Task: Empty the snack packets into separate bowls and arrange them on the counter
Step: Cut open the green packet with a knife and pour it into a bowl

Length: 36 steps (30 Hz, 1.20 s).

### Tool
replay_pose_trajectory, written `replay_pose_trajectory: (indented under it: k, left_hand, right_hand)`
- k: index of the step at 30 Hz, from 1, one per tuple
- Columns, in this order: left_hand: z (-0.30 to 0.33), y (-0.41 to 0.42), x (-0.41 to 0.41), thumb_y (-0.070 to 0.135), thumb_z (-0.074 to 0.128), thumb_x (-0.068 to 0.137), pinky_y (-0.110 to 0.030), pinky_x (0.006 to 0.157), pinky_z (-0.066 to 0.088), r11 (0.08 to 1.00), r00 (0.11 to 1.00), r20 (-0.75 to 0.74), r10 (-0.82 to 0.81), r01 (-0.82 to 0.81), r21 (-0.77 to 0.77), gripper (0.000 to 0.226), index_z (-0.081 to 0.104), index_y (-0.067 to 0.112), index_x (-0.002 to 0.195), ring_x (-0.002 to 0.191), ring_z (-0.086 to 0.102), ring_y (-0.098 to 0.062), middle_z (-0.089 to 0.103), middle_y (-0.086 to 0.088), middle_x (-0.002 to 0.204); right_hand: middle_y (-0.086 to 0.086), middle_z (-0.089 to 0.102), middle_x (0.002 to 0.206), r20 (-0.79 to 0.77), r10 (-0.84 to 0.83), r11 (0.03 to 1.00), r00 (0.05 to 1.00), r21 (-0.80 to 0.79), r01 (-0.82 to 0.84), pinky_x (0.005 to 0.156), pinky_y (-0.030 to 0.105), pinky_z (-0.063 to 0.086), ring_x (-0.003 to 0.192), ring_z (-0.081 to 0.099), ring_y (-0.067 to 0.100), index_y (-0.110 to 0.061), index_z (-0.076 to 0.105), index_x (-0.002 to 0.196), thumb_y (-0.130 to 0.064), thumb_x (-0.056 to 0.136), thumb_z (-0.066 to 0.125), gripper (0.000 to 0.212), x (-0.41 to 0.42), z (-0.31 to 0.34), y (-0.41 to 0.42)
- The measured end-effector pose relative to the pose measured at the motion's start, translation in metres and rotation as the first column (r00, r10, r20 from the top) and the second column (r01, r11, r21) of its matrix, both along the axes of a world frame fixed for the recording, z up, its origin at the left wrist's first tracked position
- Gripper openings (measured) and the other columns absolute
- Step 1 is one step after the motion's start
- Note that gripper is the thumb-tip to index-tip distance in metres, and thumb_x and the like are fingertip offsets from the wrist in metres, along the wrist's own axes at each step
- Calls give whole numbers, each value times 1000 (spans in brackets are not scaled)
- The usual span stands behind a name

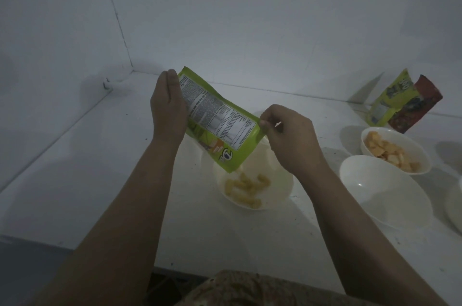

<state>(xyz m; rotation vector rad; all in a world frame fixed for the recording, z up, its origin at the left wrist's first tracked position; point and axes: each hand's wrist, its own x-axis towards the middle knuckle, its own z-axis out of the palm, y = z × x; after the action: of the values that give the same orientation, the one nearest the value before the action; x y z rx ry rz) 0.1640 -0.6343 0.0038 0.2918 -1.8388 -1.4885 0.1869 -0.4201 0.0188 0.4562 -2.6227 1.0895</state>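
I hold a green snack packet (pixel 220 120) upside down and tilted over a white bowl (pixel 280 195) at the middle of the counter. My left hand (pixel 168 108) grips the packet's upper left end. My right hand (pixel 290 135) pinches its right edge. Several yellow puffed snack pieces (pixel 246 188) lie in the bowl under the packet's lower corner. To the right, a second white bowl (pixel 397 145) holds orange chips, and an empty white bowl (pixel 385 190) sits in front of it.
Two more packets, a green one (pixel 390 98) and a red one (pixel 415 108), lean on the back wall at the right. Another white dish's rim (pixel 456 205) shows at the right edge. The white counter (pixel 100 168) meets walls at back and left.
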Motion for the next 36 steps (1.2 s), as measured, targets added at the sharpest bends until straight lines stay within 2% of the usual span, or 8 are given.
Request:
replay_pose_trajectory:
  k: [2, 4, 7, 11, 16, 24, 32, 36]
  left_hand:
    - [0, 1, -1, 35, 33, 104, -20, 63, 36, 1000, 1000, 7, 3, -3, -10, 34, 38, 25, 73, 60, 40, 3, 43, 11, 69]
    - [0, 1, -2, 35, 32, 104, -21, 62, 35, 1000, 1000, 5, 2, -2, -28, 35, 37, 26, 72, 59, 39, 1, 42, 10, 67]
    - [2, 2, -3, 35, 32, 104, -21, 60, 34, 999, 1000, 3, -7, 7, -45, 34, 35, 25, 72, 59, 37, 0, 40, 10, 67]
    - [4, 3, -3, 34, 32, 105, -19, 59, 34, 998, 1000, -5, -17, 17, -66, 33, 36, 24, 73, 58, 37, 2, 40, 10, 67]
    - [3, 3, -3, 37, 32, 104, -24, 61, 34, 997, 1000, -5, -25, 25, -78, 34, 35, 24, 73, 59, 37, -2, 40, 10, 66]
    - [4, 5, -1, 37, 32, 104, -22, 59, 34, 996, 999, -14, -34, 33, -85, 34, 35, 23, 73, 58, 36, -2, 39, 10, 65]
    - [6, 4, 4, 34, 32, 105, -20, 58, 33, 994, 1000, -23, -16, 13, -113, 34, 34, 24, 72, 56, 35, 1, 39, 9, 65]
    - [5, 6, 6, 33, 32, 105, -17, 57, 32, 993, 1000, -28, -12, 8, -122, 34, 33, 24, 72, 56, 35, 1, 39, 9, 65]
  right_hand:
    - [-1, 65, 79, -5, 1, 1000, 1000, 0, -1, 62, 16, 41, 69, 56, 13, -15, 61, 81, -13, 93, 58, 13, 1, -1, 1]
    - [-2, 64, 77, 18, 8, 1000, 1000, -23, -7, 63, 29, 51, 66, 59, 17, -15, 61, 81, -13, 94, 58, 14, 1, -1, 2]
    - [-6, 62, 75, 25, 7, 998, 1000, -58, -6, 64, 47, 56, 69, 61, 21, -15, 61, 79, -13, 93, 59, 15, 2, 0, 3]
    - [-7, 61, 72, 46, 5, 997, 999, -72, -1, 62, 46, 56, 62, 62, 17, -15, 61, 80, -14, 95, 58, 15, 5, 2, 3]
    - [-7, 59, 70, 47, 1, 996, 999, -84, 3, 63, 48, 55, 65, 61, 20, -14, 60, 80, -13, 95, 58, 15, 7, 0, 4]
    - [-3, 63, 73, 79, 0, 994, 997, -105, 8, 60, 45, 55, 62, 61, 16, -13, 60, 83, -14, 96, 57, 14, 12, 0, 6]
    - [-8, 64, 77, 27, 58, 993, 998, -106, -55, 64, 47, 55, 77, 60, 15, -14, 61, 80, -14, 94, 59, 14, 12, -6, 9]
    - [-6, 65, 77, 21, 56, 992, 998, -115, -53, 64, 48, 54, 76, 60, 17, -16, 59, 79, -15, 94, 60, 15, 11, -10, 10]
